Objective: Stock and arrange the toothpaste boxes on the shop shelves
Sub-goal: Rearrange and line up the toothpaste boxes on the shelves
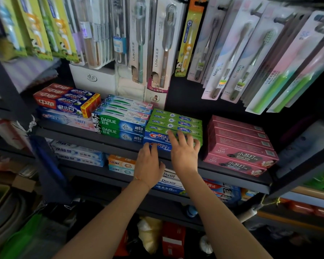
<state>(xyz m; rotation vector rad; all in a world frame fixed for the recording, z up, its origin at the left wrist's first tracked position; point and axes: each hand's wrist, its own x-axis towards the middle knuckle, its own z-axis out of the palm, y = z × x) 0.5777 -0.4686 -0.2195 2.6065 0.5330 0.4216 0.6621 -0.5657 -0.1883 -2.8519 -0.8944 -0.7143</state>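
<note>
Green and blue Crest toothpaste boxes (173, 126) lie stacked in the middle of a dark shelf (82, 133). My right hand (184, 151) lies flat against the front of this stack, its fingers straight and spread. My left hand (149, 164) is just left of it, fingers relaxed, touching the lower front box and the shelf edge. Neither hand holds a box. Green Darlie boxes (123, 122) sit to the left of the stack. Pink baking soda boxes (238, 144) are stacked to the right. Red and blue boxes (67, 100) fill the far left.
Packaged toothbrushes (165, 43) hang in rows above the shelf. A lower shelf holds more toothpaste boxes (79, 152), among them white Doctor boxes (169, 179). Bags and red cartons (173, 238) lie on the floor below. Dark shelf posts (45, 165) stand left and right.
</note>
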